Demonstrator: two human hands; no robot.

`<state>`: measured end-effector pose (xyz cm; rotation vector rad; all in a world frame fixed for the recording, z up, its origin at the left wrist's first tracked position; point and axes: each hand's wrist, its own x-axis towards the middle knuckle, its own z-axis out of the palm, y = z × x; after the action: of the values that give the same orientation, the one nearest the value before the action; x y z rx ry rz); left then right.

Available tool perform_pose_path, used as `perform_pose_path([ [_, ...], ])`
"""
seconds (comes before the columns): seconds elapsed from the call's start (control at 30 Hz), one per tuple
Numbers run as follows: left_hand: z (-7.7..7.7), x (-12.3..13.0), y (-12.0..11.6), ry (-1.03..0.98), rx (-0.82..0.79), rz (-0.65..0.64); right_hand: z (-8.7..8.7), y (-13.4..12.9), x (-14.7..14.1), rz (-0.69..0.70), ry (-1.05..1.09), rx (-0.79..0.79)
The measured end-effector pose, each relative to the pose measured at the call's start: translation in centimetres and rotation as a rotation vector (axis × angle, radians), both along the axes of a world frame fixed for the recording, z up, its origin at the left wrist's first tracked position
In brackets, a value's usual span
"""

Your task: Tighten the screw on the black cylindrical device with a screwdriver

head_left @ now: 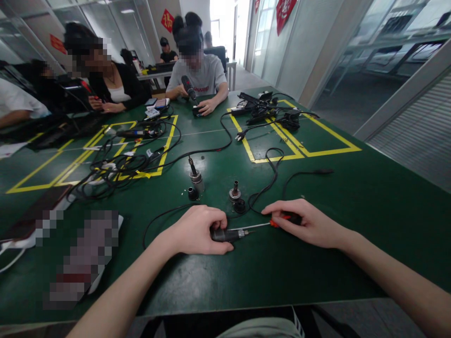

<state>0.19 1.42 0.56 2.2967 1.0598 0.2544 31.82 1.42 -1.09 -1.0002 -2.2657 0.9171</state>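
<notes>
Closest to me, a pale green patch of clothing (260,329) pokes up below the near edge of the bench (197,286), and over on my left lies a flat object (84,258), too blurred to name. Now the hands! My left hand (202,231) has its grip curled around a dark hand tool (229,235), thumb along the near side, fingers on the far side, thin metal tip pointing right. My right hand (306,222) faces it, its grip pinching the red and black handle of a screwdriver (273,223). The shaft runs left, just behind the tool's tip, toward my left fingers; I can't make out where it ends.

Just beyond, two metal parts stand upright: a short one (235,193) with a black ring (240,205) at its foot, and on its left a taller one (196,182) with a black cap (192,193) beside it. A cord plug (323,172) lies farther right. Past that, yellow tape (333,152) marks out boxes, with tangled cables (116,169) on the left and a heap of black cords (260,105) on the right. Across the bench, a person in a grey shirt (211,72) holds a drill (188,86) over a small black piece (197,111), and a red decoration (167,20) hangs on the wall behind.
</notes>
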Motion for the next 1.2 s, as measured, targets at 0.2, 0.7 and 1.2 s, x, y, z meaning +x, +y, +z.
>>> perform_pose_path([
  [0.2, 0.02, -0.01, -0.02, 0.007, 0.009, -0.004, 0.19, -0.04, 0.22, -0.044, 0.095, -0.007],
  [0.7, -0.01, -0.01, -0.06, 0.001, 0.012, -0.004, -0.18, 0.11, 0.18, -0.05, 0.095, -0.042],
  [1.2, -0.04, 0.0, -0.1, 0.014, 0.013, -0.007, -0.2, 0.24, 0.07, -0.045, 0.052, -0.072],
])
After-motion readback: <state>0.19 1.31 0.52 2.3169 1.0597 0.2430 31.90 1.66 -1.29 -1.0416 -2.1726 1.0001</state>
